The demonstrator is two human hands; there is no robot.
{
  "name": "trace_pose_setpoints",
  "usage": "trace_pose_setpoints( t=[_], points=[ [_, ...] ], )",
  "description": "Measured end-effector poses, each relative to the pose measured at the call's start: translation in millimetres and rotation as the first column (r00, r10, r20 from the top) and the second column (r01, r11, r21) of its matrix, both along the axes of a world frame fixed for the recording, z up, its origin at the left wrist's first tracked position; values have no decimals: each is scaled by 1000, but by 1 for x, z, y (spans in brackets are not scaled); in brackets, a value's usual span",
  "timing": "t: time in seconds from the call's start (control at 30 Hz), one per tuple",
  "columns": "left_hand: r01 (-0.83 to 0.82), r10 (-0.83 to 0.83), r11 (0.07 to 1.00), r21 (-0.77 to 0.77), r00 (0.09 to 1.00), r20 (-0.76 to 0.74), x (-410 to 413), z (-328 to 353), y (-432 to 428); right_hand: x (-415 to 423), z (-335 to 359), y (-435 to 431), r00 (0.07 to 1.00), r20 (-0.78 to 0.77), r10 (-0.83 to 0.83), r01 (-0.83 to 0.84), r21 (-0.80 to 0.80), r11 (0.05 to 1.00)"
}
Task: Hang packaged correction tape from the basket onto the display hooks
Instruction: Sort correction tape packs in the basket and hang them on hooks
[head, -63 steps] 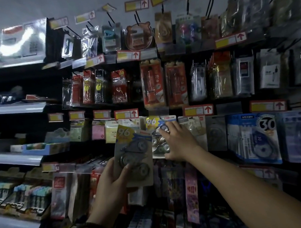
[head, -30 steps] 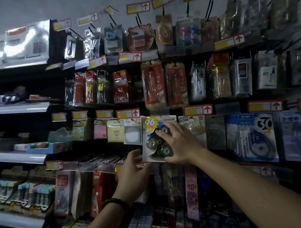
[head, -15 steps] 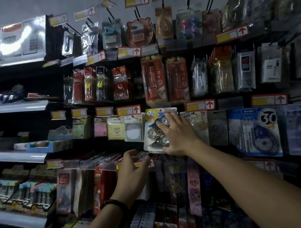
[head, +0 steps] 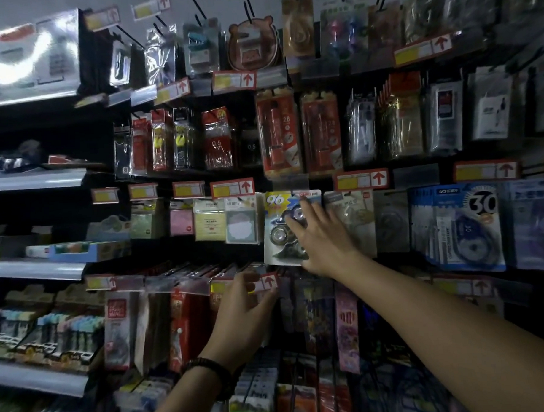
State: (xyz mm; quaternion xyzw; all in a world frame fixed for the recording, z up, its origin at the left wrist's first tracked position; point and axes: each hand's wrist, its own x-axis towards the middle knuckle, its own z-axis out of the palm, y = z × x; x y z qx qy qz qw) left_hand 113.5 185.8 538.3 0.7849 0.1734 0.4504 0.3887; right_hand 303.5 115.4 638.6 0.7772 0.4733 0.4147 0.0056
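- Hanging step, near its end by my judgement: one pack is on the display and I am settling it.
- Left grip (head: 242, 308) is low, just under the pack, at the row of hooks beneath it. Its fingers are loosely curled and I see nothing in them. They lie by a red price label (head: 268, 281); I cannot tell whether they touch it.
- Correction tape pack (head: 278, 233), marked 96, hangs upright in the middle row, between a pale notepad pack (head: 240, 222) on its left and a clear pack (head: 349, 215) on its right. The hook that carries it is hidden behind the card's top edge.
- Right grip (head: 322, 239) is spread flat on the right half of the pack's face, fingers (head: 296, 228) straight and fanned over the blister, pressing rather than pinching.
- Next move, as I judge it: ease the right grip off once the pack hangs square, then reach down for another pack. The basket is out of view, so I must look down first.
- Risk: pulling away carelessly could drag the card forward along the hook.
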Motion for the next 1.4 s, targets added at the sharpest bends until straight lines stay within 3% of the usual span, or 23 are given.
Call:
trace_pose_setpoints(
  t=[0.2, 0.33, 0.43, 0.57, 0.73, 0.9, 1.03, 1.17, 1.4],
  points=[
    [32, 23, 981, 194, 961, -275, -17, -29, -10, -13, -39, -29, 988, -42, 145, -142, 75, 987],
    [44, 83, 955, 293, 910, -407, -32, -77, -18, -30, -101, -54, 935, -119, 335, -320, 126, 939],
    [52, 104, 957, 287, 857, -505, -45, -135, -28, -40, -176, -69, 874, -274, 402, -393, 88, 915],
    [104, 69, 972, 213, 734, -676, -65, -238, -40, -57, -293, -90, 793, -527, 305, -389, -54, 920],
    [119, -23, 991, 54, 567, -824, -89, -367, -58, -79, -457, -113, 554, -830, 69, -339, -149, 929],
    [118, -94, 992, -48, 422, -902, -88, -463, -72, -95, -607, -127, 276, -942, -188, -279, -266, 923],
    [90, -151, 987, -131, 279, -948, -72, -525, -75, -97, -724, -132, 82, -926, -369, -222, -378, 899],
    [53, -291, 957, -286, 224, -930, -61, -574, -85, -99, -778, -136, -159, -858, -489, -157, -467, 870],
    [140, -386, 913, -382, -3, -923, -39, -605, -89, -102, -881, -132, -311, -782, -539, -41, -556, 830]
  ],
)
